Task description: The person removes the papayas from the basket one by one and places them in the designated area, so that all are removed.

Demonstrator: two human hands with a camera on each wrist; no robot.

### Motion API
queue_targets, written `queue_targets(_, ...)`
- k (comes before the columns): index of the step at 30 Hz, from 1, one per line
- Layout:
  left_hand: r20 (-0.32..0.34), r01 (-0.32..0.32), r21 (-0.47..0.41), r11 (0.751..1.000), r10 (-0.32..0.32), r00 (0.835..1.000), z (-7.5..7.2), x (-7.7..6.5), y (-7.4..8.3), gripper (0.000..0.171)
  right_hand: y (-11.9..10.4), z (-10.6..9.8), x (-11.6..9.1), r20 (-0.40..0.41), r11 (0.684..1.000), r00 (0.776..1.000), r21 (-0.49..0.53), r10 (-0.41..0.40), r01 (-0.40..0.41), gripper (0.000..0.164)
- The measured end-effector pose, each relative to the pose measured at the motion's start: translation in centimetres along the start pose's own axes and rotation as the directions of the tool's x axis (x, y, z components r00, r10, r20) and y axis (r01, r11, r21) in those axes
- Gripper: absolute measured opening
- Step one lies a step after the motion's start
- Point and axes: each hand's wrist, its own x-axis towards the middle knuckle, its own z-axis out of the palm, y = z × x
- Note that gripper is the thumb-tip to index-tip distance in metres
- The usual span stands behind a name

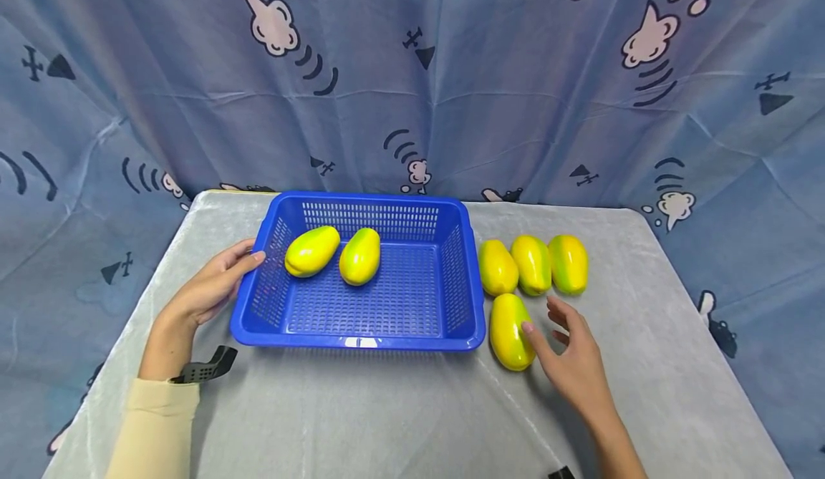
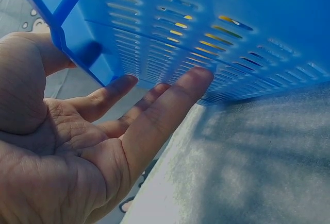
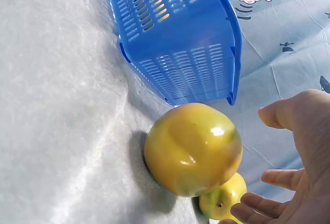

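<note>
a patterned curtain [image 1: 361,135] hangs behind the table [image 1: 399,414]. 3 yellow-green fruits [image 1: 531,264] sit in a row behind the near fruit [image 1: 511,334], right of the blue basket [image 1: 412,343]; its right wall [image 1: 459,278] separates them from 2 fruits [image 1: 360,257] inside. the left hand [image 1: 214,282] pinches the basket; the right hand [image 1: 573,361], thumb and fingers apart, is beside the near fruit.

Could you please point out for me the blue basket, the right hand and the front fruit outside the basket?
Blue basket [image 1: 419,344]: head view, on its front rim.
Right hand [image 1: 576,361]: head view, on the back of the hand.
Front fruit [image 1: 508,332]: head view, middle of its upper side.
</note>
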Motion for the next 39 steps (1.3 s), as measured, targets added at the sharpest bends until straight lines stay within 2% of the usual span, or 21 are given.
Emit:
queue_targets(9,-0.015,0.023,0.054,0.998,-0.022,1.0,0.1,-0.1,0.1,0.067,-1.2,-0.3,1.1,-0.032,0.991,0.99,-0.001,-0.135,0.135,0.063)
queue_targets(18,-0.003,0.014,0.044,0.999,-0.014,1.0,0.0,-0.1,0.1,0.067,-3.2,-0.5,2.2,0.008,0.991,0.991,-0.022,-0.132,0.132,0.065)
queue_targets(28,-0.008,0.017,0.061,0.998,-0.016,1.0,0.1,0.0,0.3,0.067,-5.4,-0.6,4.1,0.044,0.979,0.978,-0.003,-0.204,0.205,0.06)
queue_targets(34,0.002,0.013,0.013,1.0,-0.013,1.0,0.0,0.2,0.0,0.062,-6.7,-1.1,5.0,0.076,0.971,0.968,0.025,-0.238,0.236,0.058)
queue_targets(39,-0.004,0.018,0.019,1.0,-0.018,1.0,0.1,0.2,0.0,0.063,-7.8,-1.1,5.7,0.104,0.97,0.964,0.027,-0.245,0.243,0.058)
